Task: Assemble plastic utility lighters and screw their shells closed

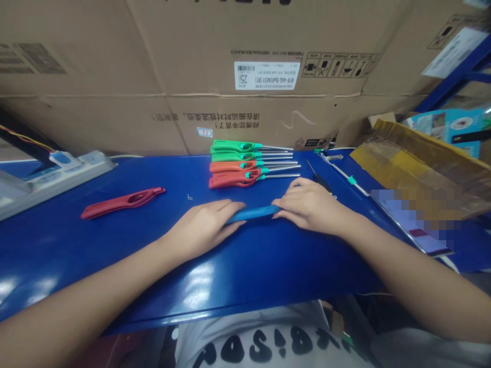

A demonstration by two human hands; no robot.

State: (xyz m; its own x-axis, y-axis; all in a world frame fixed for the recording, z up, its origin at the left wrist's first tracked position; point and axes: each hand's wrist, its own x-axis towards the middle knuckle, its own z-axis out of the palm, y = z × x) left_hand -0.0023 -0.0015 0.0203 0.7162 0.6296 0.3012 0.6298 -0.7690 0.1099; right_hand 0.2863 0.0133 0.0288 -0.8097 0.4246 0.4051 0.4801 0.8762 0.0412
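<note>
Clearly, left hand (pixel 203 221) nearly closed, pinching a blue piece (pixel 256 212); right hand (pixel 311 205) likewise, at its other end

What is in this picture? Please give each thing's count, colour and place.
Table: 1, blue, centre
Elongated piece: 1, blue, centre
Lighters: 4, two green, one orange, one red, table's back
Casing: 1, red, table's left
Metal bits: count unclear, silvery, near casing
Screwdriver: 1, dark, right of lighters
Metal parts: count unclear, silvery, table's right
Flat thing: 1, purplish, right
Power strip: 1, white, left
Carton: 1, brown, right
Package: 1, light blue, upper right
Cardboard: 1, brown, back
Shirt: 1, pale, bottom
Left hand: 1, bare, piece's left end
Right hand: 1, bare, piece's right end
</note>
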